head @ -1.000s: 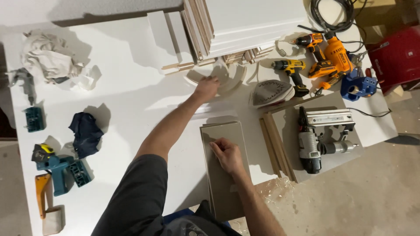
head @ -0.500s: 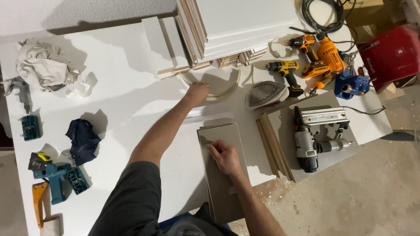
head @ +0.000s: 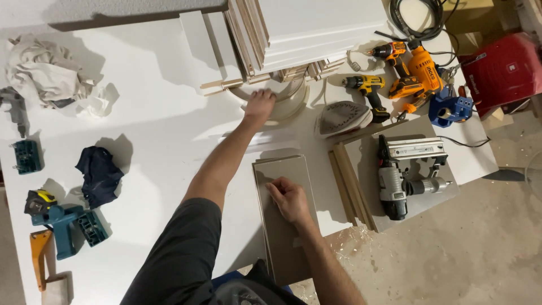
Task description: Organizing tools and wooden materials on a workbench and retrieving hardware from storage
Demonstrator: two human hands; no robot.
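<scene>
The grey panel (head: 285, 217) lies flat at the near edge of the white desk (head: 158, 130), its near end hanging a little over the desk's edge toward the person. The right hand (head: 289, 199) rests on top of it, fingers curled and pressing down, clamped on nothing. A second grey board seems to lie under it, its edge just showing along the left side.

Just right of the panel sit more grey boards (head: 361, 181), carrying a nail gun (head: 403, 178). To the left, well apart, lie a dark blue cloth (head: 99, 175) and teal clamps (head: 65, 223).

Farther out, the left hand (head: 261, 104) is stretched across the desk, palm down, fingers spread on a curved white trim piece (head: 282, 104) that lies against a stack of white panels (head: 310, 31). It touches the trim, but I cannot tell whether the fingers have closed on it. Beyond, to the right, stand a yellow drill (head: 367, 90) and an orange drill (head: 415, 70).

To do this well, I judge the right hand should keep steady downward pressure so the overhanging panel does not tip or slide, while the left takes the trim by its edge and lifts it clear of the stack.
</scene>
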